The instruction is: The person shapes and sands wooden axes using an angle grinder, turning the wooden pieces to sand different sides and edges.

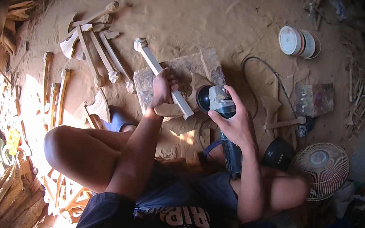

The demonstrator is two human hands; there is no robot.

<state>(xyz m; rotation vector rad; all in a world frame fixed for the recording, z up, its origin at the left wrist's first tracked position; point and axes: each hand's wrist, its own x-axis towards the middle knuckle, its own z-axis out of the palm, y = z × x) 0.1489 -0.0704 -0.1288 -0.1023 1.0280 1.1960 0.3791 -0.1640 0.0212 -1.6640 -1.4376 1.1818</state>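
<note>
My left hand [163, 88] is closed round the middle of a pale carved wooden post [150, 62], which slants down to the right and has a rounded knob at its far end. My right hand [237, 125] grips an angle grinder [231, 156] by its body near the head. The grinder's dark round disc [202, 98] faces the post, close to its near end; I cannot tell whether it spins. Beneath the post lies a worn, stained wooden block [144, 80] on the sandy ground, between my bent legs and the open floor.
Several similar carved posts [102, 49] lie in a pile at the left. A white bucket [289, 41] lies at the upper right. A black cable [271, 67] curves over the sand near a stained block [314, 99]. A round fan [320, 169] stands by my right knee.
</note>
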